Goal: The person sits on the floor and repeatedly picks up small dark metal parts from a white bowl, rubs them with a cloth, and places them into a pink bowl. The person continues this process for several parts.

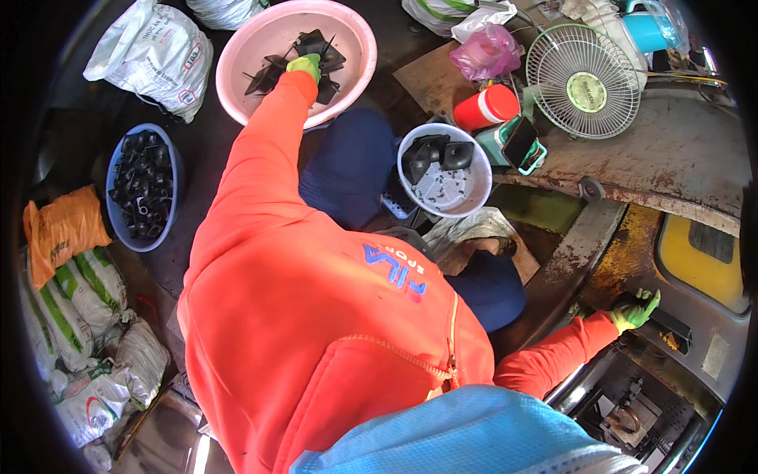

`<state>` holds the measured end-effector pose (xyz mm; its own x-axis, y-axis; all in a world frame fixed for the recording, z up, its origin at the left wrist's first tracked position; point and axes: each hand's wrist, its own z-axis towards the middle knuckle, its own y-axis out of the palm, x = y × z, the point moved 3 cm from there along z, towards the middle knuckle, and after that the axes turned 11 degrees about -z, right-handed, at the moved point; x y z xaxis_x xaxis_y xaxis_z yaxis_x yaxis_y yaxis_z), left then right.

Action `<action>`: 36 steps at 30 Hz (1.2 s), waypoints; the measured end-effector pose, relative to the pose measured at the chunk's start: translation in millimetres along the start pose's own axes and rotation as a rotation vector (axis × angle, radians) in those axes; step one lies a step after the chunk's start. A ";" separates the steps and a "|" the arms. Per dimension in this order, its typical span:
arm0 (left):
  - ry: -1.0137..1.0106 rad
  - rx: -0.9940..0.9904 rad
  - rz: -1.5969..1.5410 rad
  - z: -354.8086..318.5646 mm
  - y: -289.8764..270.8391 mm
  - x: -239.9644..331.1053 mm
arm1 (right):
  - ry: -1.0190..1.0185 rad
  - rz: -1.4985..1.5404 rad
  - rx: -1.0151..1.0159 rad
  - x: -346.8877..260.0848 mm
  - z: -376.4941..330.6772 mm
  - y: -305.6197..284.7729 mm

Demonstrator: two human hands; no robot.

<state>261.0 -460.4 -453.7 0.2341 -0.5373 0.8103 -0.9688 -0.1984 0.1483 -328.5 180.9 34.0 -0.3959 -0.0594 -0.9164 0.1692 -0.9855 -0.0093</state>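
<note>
Green-gloved left hand (304, 66) reaches into the pink basin (246, 35), fingers curled onto black fan-blade parts (316, 49) lying directly beneath it. Well away from the basin, the right hand (634, 309) is wrapped around a dark machine handle (667, 322).

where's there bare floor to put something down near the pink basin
Dark bare floor shows between the pink basin, the white sack and the blue tub of black parts. The flat cardboard right of the basin is partly free. Crowded: around the white basket, red cup and fan. The left hand is in the basin.
</note>
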 end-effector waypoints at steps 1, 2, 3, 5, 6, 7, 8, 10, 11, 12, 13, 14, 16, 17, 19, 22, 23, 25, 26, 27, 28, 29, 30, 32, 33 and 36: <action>0.053 -0.069 0.202 22.5 12.4 -1.2 | -0.002 -0.026 0.039 3.5 1.4 -4.5; 0.273 -0.151 0.480 38.9 25.2 1.4 | -0.009 -0.046 0.058 6.7 2.8 -9.7; 0.511 -0.257 0.738 46.7 37.3 2.2 | -0.021 -0.034 0.025 9.1 4.6 -14.9; 0.837 -0.345 1.016 42.1 61.6 3.5 | -0.032 -0.085 0.047 14.3 10.3 -26.6; 0.917 -0.318 1.075 29.4 71.4 4.9 | -0.025 -0.050 -0.028 17.7 12.3 -28.3; 0.885 -0.308 1.044 12.1 84.0 8.9 | 0.008 -0.005 -0.031 19.2 11.9 -32.7; 0.752 -0.392 0.762 -14.0 97.1 10.7 | -0.142 -0.065 -0.094 16.0 10.0 -31.3; 0.067 -0.537 -0.387 -76.3 126.1 16.5 | -0.246 -0.112 -0.068 9.5 -3.2 -29.0; -0.013 -0.588 -0.477 -115.3 137.0 23.8 | -0.152 -0.083 0.033 8.0 -15.3 -28.8; -0.028 -0.596 -0.449 -157.0 143.6 27.6 | -0.164 -0.099 0.003 1.5 -29.8 -22.1; -0.044 -0.606 -0.419 -199.5 151.3 28.9 | -0.140 -0.105 -0.007 -3.9 -48.9 -14.9; -0.154 -0.699 -0.331 -240.0 149.1 25.4 | -0.029 0.242 0.026 -12.2 -65.4 -8.9; -0.309 -0.841 -0.214 -310.1 149.0 9.9 | -0.107 -0.015 0.296 -33.5 -104.1 1.6; -0.345 -0.885 -0.174 -341.4 147.3 -5.8 | -0.190 -0.128 0.342 -46.7 -122.0 9.4; -0.288 -1.047 0.026 -382.5 134.6 -38.1 | -0.254 -0.089 0.394 -68.4 -151.7 22.1; -0.587 -1.103 0.383 -392.0 113.3 -89.6 | -0.333 -0.556 0.859 -79.3 -206.7 30.3; -0.592 -1.187 0.502 -387.1 109.4 -101.2 | -0.660 -1.093 1.049 -90.0 -225.8 39.7; -0.501 -1.095 0.747 -365.4 106.5 -117.2 | -1.028 -1.265 1.088 -90.0 -256.8 49.3; -0.555 -1.084 0.681 -357.8 108.6 -122.8 | -1.176 -1.110 0.894 -91.5 -257.6 50.2; -0.585 -1.126 0.631 -352.4 110.5 -126.4 | -1.320 -0.970 0.709 -91.9 -261.8 52.6; -0.751 -1.102 0.525 -350.1 111.7 -131.1 | -1.282 -1.026 0.617 -94.9 -263.2 52.2; -0.903 -1.081 0.401 -349.7 112.5 -133.9 | -1.172 -1.112 0.542 -98.3 -260.5 51.1; -0.826 -1.043 0.377 -348.4 114.8 -135.6 | -1.077 -1.168 0.560 -103.8 -256.2 47.7; -0.721 -1.035 0.430 -349.9 115.6 -136.0 | -0.853 -0.921 0.637 -117.4 -248.4 31.9; -0.686 -1.046 0.429 -352.1 115.7 -134.6 | -0.790 -0.766 0.673 -122.9 -247.2 24.1; -0.559 -1.094 0.581 -357.0 114.1 -124.9 | -1.024 -1.043 0.895 -157.1 -244.3 -3.3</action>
<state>92.2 -123.3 -335.5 -0.4791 -0.6294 0.6118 -0.4449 0.7750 0.4489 -46.4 232.3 80.2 -0.4348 0.8988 -0.0547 -0.8941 -0.4237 0.1451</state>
